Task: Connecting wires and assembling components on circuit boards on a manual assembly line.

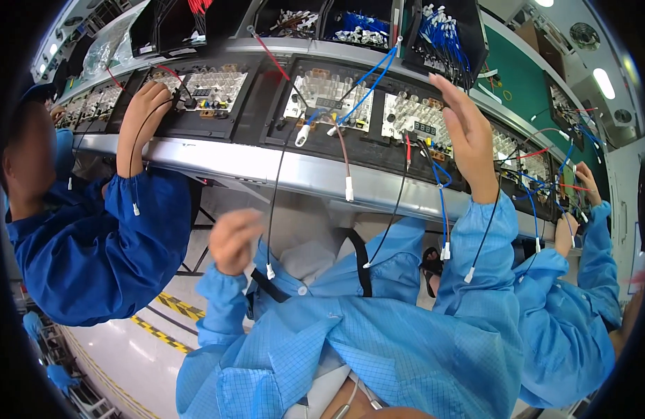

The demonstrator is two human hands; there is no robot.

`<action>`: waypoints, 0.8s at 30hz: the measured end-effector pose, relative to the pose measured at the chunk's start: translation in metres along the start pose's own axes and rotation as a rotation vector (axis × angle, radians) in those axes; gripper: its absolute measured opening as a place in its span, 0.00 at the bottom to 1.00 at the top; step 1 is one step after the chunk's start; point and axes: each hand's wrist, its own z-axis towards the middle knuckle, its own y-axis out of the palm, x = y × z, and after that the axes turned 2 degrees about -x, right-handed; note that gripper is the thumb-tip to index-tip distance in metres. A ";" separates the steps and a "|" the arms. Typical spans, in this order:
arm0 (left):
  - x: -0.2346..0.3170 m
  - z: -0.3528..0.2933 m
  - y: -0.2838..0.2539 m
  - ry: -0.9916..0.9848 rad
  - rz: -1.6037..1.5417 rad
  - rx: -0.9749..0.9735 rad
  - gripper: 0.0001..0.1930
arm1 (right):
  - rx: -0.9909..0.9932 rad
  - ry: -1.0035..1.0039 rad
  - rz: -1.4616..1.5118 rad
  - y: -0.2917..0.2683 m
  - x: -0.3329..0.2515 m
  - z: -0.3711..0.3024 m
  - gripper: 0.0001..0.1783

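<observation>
My right hand (469, 136) is raised over the bench with its fingers stretched out, at the right edge of a circuit board (399, 115) with a small display and clear parts. I see nothing held in it. Below the bench edge, near my lap, my left hand (233, 241) is smeared by motion, its fingers seemingly curled; whether it holds anything cannot be told. A black wire (276, 209) with a white connector hangs close beside it. In front of me lies another board (364, 112), with a blue wire (368, 77) and a brown wire (345, 157) across it.
Black bins (305, 8) of wires line the back. A metal rail (266, 162) edges the bench, with wires hanging over it. A co-worker's hand (146, 115) touches a board on the left; another co-worker's hand (586, 180) is among wires on the right.
</observation>
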 end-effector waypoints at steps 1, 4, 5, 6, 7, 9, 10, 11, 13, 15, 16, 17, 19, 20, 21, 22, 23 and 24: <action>0.001 0.012 -0.009 -0.060 0.030 0.064 0.10 | -0.043 0.033 0.086 0.003 0.000 0.009 0.25; -0.006 0.051 -0.018 -0.189 0.051 0.196 0.17 | -0.166 0.100 0.285 0.014 0.017 0.031 0.27; -0.005 0.069 -0.019 -0.241 0.050 0.168 0.17 | -0.212 0.102 0.334 0.016 0.020 0.037 0.29; -0.002 0.090 -0.017 -0.289 0.045 0.134 0.18 | -0.219 0.099 0.332 0.018 0.020 0.042 0.29; 0.002 0.112 -0.014 -0.261 -0.010 0.099 0.18 | -0.282 0.141 0.371 0.021 0.020 0.046 0.30; 0.008 0.146 -0.006 -0.234 -0.120 0.012 0.20 | -0.425 0.156 0.427 0.027 0.016 0.058 0.32; 0.008 0.155 -0.002 -0.239 -0.176 -0.037 0.21 | -0.432 0.149 0.428 0.033 0.013 0.061 0.32; 0.006 0.163 0.000 -0.148 -0.134 -0.094 0.22 | -0.478 0.172 0.445 0.039 0.009 0.061 0.32; 0.004 0.171 0.010 -0.146 -0.178 -0.165 0.22 | -0.541 0.193 0.453 0.046 0.005 0.060 0.32; 0.001 0.177 0.014 -0.098 -0.131 -0.212 0.22 | -0.549 0.167 0.433 0.047 -0.003 0.059 0.32; 0.000 0.181 0.018 -0.072 -0.135 -0.249 0.21 | -0.550 0.148 0.412 0.046 -0.006 0.059 0.32; 0.000 0.184 0.020 -0.047 -0.138 -0.286 0.20 | -0.551 0.098 0.371 0.046 -0.006 0.059 0.32; 0.001 0.188 0.020 -0.070 -0.146 -0.340 0.20 | -0.537 0.104 0.381 0.047 -0.014 0.061 0.31; 0.001 0.189 0.021 -0.092 -0.152 -0.392 0.19 | -0.524 0.107 0.391 0.048 -0.017 0.062 0.29; -0.001 0.190 0.022 -0.092 -0.151 -0.396 0.19 | -0.522 0.108 0.394 0.050 -0.013 0.063 0.29; -0.002 0.192 0.024 -0.090 -0.155 -0.385 0.19 | -0.502 0.100 0.465 0.053 -0.007 0.064 0.28; -0.002 0.193 0.025 -0.088 -0.159 -0.374 0.19 | -0.481 0.091 0.536 0.054 -0.002 0.065 0.27; -0.001 0.194 0.026 -0.086 -0.159 -0.377 0.19 | -0.478 0.092 0.537 0.054 0.000 0.066 0.27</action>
